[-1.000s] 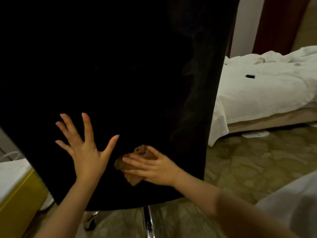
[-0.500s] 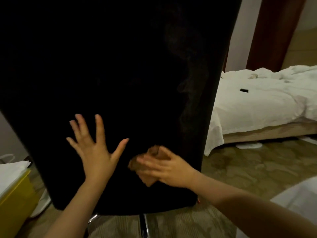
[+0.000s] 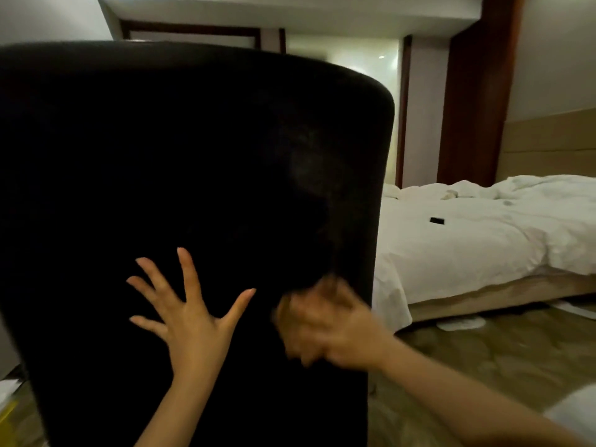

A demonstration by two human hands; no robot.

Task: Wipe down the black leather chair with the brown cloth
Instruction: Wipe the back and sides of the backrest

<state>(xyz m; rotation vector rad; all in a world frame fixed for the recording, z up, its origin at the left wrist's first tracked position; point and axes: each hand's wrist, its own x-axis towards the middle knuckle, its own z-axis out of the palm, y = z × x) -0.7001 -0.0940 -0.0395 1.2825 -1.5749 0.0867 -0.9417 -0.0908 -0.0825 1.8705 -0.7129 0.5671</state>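
Note:
The back of the black leather chair fills the left and middle of the view, its rounded top edge showing. My left hand lies flat against the chair back with fingers spread. My right hand is blurred with motion near the chair's right edge and holds the brown cloth against the leather. Only a brown smear of the cloth shows at the fingers; the rest is hidden under the hand.
A bed with rumpled white bedding stands to the right, a small black object lying on it. Patterned carpet lies between chair and bed. A yellow box corner shows at the lower left. A doorway is behind the chair.
The view has tilted up, so the chair's top edge and the doorway now show. My right hand with the cloth has moved right and up along the chair back. My left hand stays flat.

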